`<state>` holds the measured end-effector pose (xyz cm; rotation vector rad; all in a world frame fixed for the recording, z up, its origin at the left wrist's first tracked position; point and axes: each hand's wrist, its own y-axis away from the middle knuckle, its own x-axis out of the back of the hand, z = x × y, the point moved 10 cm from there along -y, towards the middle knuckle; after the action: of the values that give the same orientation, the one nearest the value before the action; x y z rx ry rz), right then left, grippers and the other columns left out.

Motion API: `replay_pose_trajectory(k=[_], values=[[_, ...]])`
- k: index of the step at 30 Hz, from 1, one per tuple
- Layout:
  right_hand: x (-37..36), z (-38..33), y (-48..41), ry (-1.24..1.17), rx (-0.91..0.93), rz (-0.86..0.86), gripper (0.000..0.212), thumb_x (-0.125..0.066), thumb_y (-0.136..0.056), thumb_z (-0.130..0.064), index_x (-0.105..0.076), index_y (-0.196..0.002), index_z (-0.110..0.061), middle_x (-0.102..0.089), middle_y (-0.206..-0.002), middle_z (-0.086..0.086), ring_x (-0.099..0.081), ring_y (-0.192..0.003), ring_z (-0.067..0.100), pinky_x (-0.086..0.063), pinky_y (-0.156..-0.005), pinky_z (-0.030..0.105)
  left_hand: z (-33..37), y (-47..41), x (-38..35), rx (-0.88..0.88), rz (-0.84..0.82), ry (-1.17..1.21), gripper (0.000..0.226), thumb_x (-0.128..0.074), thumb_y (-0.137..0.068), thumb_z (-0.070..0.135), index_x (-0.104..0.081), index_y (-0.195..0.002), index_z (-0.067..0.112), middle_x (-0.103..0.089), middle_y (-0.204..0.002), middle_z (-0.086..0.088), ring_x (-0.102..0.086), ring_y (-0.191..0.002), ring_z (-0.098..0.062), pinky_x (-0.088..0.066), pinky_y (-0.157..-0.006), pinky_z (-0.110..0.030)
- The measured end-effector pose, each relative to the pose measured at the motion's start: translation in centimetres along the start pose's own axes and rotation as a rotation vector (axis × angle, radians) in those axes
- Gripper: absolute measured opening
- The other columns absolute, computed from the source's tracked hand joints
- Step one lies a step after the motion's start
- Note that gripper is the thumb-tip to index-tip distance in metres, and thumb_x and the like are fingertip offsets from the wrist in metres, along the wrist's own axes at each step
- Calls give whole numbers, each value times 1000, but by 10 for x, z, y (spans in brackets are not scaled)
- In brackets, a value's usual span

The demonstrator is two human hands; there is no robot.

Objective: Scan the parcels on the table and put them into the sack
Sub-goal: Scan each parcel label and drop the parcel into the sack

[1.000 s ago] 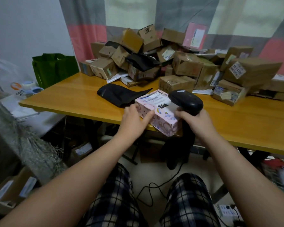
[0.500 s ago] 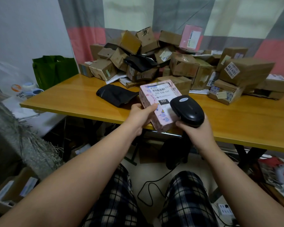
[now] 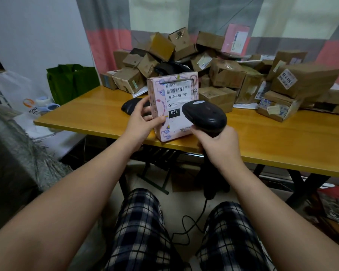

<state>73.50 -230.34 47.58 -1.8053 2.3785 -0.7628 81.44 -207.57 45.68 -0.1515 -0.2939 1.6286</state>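
My left hand (image 3: 141, 122) grips a pink patterned parcel (image 3: 169, 98) by its left side and holds it upright over the table's near edge, its white barcode label facing me. My right hand (image 3: 217, 142) is closed around the handle of a black barcode scanner (image 3: 204, 114), whose head overlaps the parcel's lower right corner. A heap of brown cardboard parcels (image 3: 225, 75) fills the back of the wooden table (image 3: 282, 145). A grey woven sack (image 3: 14, 153) hangs at my left, its frayed edge toward me.
A black soft pouch (image 3: 132, 106) lies on the table behind my left hand. A green bag (image 3: 70, 81) and a white bag (image 3: 18, 94) stand left of the table. The scanner's cable (image 3: 194, 223) trails to the floor between my knees. Clutter lies at the floor's right.
The pink parcel has been lifted and tipped from lying tilted to standing upright, label toward me. The scanner has stayed close against its right side.
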Motion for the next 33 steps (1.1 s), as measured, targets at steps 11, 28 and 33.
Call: replay_pose_trajectory(k=[11,28,33], values=[[0,-14,-1,46,20,-46,14,-72,-80,-32,-67,-72,-20,-65,-64,0,-66,-69,21,-53,-67,36,-4,-4,1,61,-16,-15,64,-76,-79,7,-46,-135,12,-62,-118,1,-64,-104,-12,-55,-72,-20],[-16,-20,6,-89,63,-114,15,-75,-80,-22,-66,-70,-15,-59,-49,-7,-58,-48,6,-43,-51,17,2,9,15,30,46,35,59,-78,-76,4,-48,-126,15,-61,-116,1,-66,-104,-18,-57,-83,-37],[-71,-23,17,-215,33,-249,16,-76,-79,-20,-65,-68,-20,-60,-49,-10,-57,-46,5,-44,-50,17,2,54,75,-34,234,103,56,-79,-74,4,-51,-117,25,-61,-114,7,-67,-94,-5,-54,-74,-20]])
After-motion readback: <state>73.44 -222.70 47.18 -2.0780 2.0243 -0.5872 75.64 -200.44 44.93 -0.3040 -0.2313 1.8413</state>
